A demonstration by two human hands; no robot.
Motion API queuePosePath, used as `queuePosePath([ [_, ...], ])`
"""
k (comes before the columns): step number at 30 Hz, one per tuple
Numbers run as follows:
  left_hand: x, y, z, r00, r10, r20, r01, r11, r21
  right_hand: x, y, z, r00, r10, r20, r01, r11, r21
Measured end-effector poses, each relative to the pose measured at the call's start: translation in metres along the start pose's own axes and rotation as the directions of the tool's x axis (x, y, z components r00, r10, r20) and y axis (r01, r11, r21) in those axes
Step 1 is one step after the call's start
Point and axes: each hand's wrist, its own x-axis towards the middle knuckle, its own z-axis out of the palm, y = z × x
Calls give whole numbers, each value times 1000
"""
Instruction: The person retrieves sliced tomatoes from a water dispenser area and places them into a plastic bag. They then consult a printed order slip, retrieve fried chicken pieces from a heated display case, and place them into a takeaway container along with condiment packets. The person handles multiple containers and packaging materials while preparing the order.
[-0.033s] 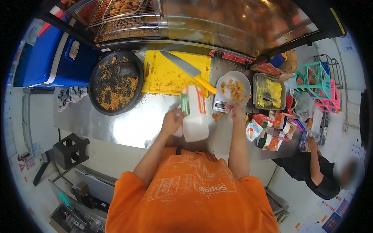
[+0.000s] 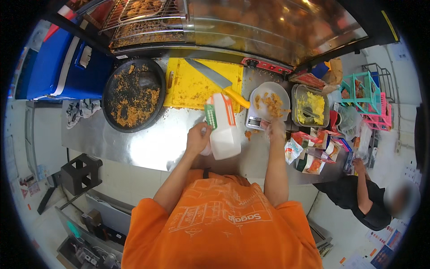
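My left hand is closed on the side of a paper food box, white with green and orange panels, held above the counter's front part. Just right of it, a kitchen scale carries a round white dish with crumbly golden fried pieces in it. My right hand, seemingly in a clear plastic glove, is at the dish's near right edge. Its fingers are blurred, so I cannot tell whether they hold anything. A few crumbs lie on the counter below the scale.
Behind the box, a yellow-handled knife lies on a yellow cutting board. A black crumb-covered pan stands left. Right are a tub of yellow food and several packets. A person in black is at the far right.
The box has shifted slightly up and left with my left hand. My right hand has drawn a little to the right, showing more of the scale's display.
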Motion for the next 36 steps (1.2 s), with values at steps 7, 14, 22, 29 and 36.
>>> queuePosePath([
  [7,48,31,44,928,76,-364,-103,993,-56,-98,-26,35,839,-540,75,509,728,-458],
  [14,50,15,62,947,-37,-319,-2,992,-123,-137,10,57,588,-782,206,674,333,-660],
  [22,57,-11,47,969,16,-248,-45,992,-115,-89,-5,25,603,-794,82,429,235,-872],
  [29,39,-22,1,985,170,41,-169,985,-33,-30,-12,-13,989,-128,76,146,730,-668],
  [36,-3,16,-76,962,17,273,93,918,-386,-55,116,26,762,-434,481,590,157,-792],
])
